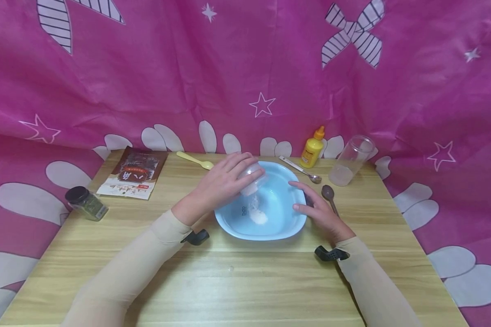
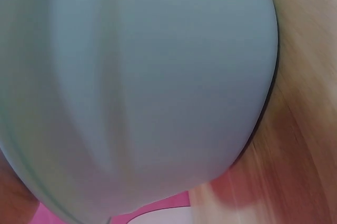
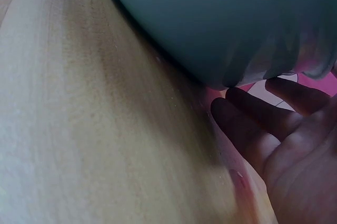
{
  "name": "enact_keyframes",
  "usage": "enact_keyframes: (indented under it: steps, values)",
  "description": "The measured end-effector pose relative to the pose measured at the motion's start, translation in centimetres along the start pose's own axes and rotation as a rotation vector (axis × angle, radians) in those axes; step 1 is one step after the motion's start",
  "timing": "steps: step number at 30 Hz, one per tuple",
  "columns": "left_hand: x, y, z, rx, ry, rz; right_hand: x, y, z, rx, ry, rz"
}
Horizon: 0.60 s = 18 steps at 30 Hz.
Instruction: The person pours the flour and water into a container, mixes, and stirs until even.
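My left hand holds a clear plastic cup tipped over the light blue basin. White powder lies in a small heap on the basin floor, with a cloudy streak of it below the cup's mouth. At the basin's right side, my right hand grips the rim, thumb and one finger over the edge. The right wrist view has the other fingers of this hand by the outer wall. Only the basin's outside fills most of the left wrist view; the left hand is hidden there.
Behind the basin are a yellow spoon, a metal spoon, a yellow glue bottle and a tilted clear container. A dark spoon lies by the right hand. Leftward are a brown packet and a black-lidded jar.
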<state>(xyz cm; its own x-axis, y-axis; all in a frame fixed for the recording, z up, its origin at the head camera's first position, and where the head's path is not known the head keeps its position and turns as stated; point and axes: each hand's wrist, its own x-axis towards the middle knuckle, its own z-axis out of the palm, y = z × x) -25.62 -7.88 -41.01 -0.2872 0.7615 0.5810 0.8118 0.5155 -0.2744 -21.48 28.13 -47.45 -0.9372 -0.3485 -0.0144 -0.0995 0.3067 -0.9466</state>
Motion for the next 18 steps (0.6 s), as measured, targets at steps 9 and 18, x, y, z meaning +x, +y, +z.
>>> enact_keyframes:
  steps: [9, 18]
  values:
    - [0.01, 0.19, -0.13, 0.020, 0.003, 0.004, 0.14, -0.02, 0.02, -0.013, -0.002, -0.014]
    - [-0.17, 0.30, -0.20, 0.032, -0.019, 0.019, -0.01, -0.14, 0.11, -0.005, 0.007, 0.002]
